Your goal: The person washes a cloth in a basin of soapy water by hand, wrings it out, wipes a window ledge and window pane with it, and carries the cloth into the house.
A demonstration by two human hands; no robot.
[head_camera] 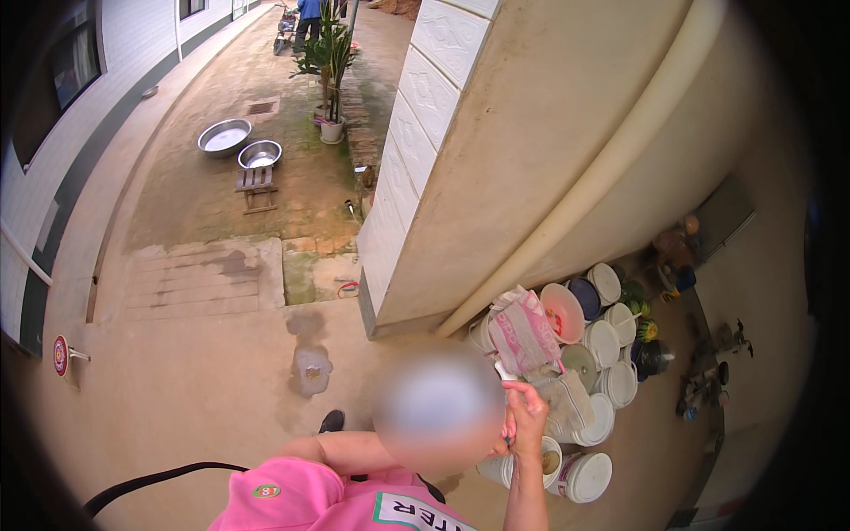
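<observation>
Raised in front of me on the right, my right hand (528,411) grips a small white object (505,372), its tip showing above the thumb and fingers. My left arm reaches across my body behind a round blurred patch. Only some fingers of my left hand (499,443) show, beside my right wrist; what they hold is hidden. Beyond my right hand, a pink and grey towel (524,332) and a beige cloth (564,398) are draped over white plastic buckets (593,419).
A pink plastic basin (562,315) and several lidded buckets (590,476) stand along the wall at right, near watermelons (647,329). A wall corner (398,232) and a thick pipe (564,212) rise ahead. Metal basins (224,138), a wooden stool (256,189) and a distant person (309,20) are farther off.
</observation>
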